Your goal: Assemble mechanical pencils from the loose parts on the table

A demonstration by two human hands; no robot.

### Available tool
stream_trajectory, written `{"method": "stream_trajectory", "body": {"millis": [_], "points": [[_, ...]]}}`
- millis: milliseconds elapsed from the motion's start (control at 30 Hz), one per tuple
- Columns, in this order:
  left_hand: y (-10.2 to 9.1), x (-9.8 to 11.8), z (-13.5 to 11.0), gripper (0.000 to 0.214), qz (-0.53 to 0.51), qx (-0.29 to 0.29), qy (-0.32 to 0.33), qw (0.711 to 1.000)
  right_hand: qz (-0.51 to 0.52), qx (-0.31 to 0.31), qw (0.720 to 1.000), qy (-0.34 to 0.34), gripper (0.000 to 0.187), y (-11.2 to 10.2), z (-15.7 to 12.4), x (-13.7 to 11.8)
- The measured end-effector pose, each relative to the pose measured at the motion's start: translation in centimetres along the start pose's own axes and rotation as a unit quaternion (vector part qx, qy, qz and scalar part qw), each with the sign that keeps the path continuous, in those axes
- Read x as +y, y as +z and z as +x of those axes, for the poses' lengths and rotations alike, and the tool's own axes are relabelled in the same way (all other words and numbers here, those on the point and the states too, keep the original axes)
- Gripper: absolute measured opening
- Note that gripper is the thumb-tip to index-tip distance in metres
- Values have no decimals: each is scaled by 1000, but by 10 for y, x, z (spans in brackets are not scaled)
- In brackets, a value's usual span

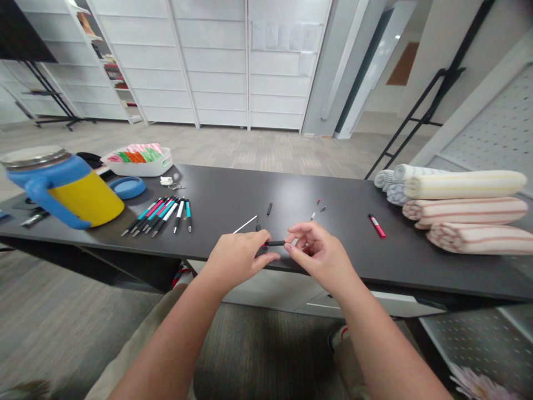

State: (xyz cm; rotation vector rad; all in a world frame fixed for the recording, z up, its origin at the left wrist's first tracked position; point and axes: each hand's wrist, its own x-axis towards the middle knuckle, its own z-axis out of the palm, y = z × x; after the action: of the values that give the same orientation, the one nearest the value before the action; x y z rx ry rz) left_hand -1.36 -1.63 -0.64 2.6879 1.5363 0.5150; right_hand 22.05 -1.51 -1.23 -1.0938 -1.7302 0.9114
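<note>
A slim black pen piece [275, 243] with a red bit at its left end spans the gap between my hands, above the front edge of the dark table. My left hand [238, 254] is closed on the red end, its thumb stretched out below. At the other end, the thumb and forefinger of my right hand [320, 253] pinch the black tip. Just beyond my hands lie a thin white stick [245, 224], a short black tube [270, 209], a small silver tip [313, 216], a tiny red bit [318, 201] and a small spring-like piece [322, 209].
Several pens [160, 214] lie in a row at left, near a blue-and-yellow mug [83, 191], a blue lid [127, 188] and a white basket [160, 163] of colourful packets. To the right are a red marker-like stick [377, 226] and rolled towels [466, 210].
</note>
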Motion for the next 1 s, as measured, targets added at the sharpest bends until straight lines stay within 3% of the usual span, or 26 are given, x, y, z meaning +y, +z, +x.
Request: {"method": "stream_trajectory", "body": {"millis": [533, 833, 1000], "points": [[0, 2, 1, 44, 19, -1, -5, 1000, -45, -23, 999, -18, 33, 2, 0, -1], [-1, 3, 1, 47, 26, -2, -1, 1000, -14, -40, 999, -1, 32, 3, 0, -3], [-2, 4, 1, 46, 25, -4, -2, 1000, -58, -37, 998, -7, 31, 4, 0, -4]]}}
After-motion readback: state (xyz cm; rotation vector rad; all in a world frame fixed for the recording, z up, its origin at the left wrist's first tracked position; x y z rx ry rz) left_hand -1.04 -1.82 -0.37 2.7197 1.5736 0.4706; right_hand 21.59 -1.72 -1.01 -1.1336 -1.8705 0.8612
